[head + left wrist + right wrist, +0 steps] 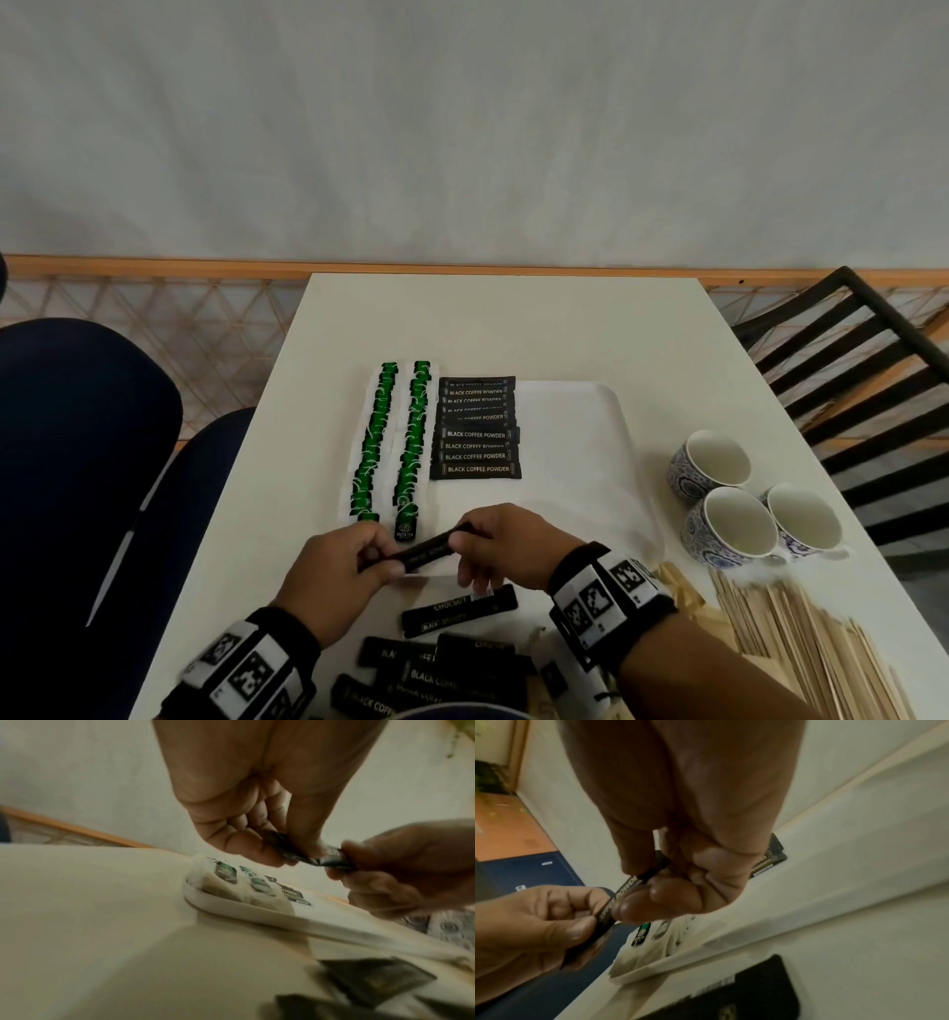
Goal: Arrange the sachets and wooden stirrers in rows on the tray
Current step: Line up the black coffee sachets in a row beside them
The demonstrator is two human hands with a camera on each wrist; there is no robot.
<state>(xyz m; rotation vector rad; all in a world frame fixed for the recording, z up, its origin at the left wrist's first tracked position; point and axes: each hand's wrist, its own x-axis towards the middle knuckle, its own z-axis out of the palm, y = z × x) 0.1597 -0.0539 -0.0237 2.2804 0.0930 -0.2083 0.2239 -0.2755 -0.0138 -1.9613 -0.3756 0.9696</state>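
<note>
A white tray (580,411) lies mid-table. On it run two rows of green tea sachets (411,442) and one row of black coffee sachets (477,431). Both hands hold one black coffee sachet (429,546) just above the tray's near edge. My left hand (339,570) pinches its left end and my right hand (500,539) pinches its right end. The same black sachet (618,900) shows edge-on in the right wrist view, and in the left wrist view the black sachet (316,858) spans between both hands. Wooden stirrers (801,637) lie piled at the near right.
Loose black sachets (452,663) lie scattered on the table (513,318) in front of me. Three patterned cups (739,503) stand right of the tray. A dark slatted chair (862,370) is at the right, a blue seat (77,437) at the left.
</note>
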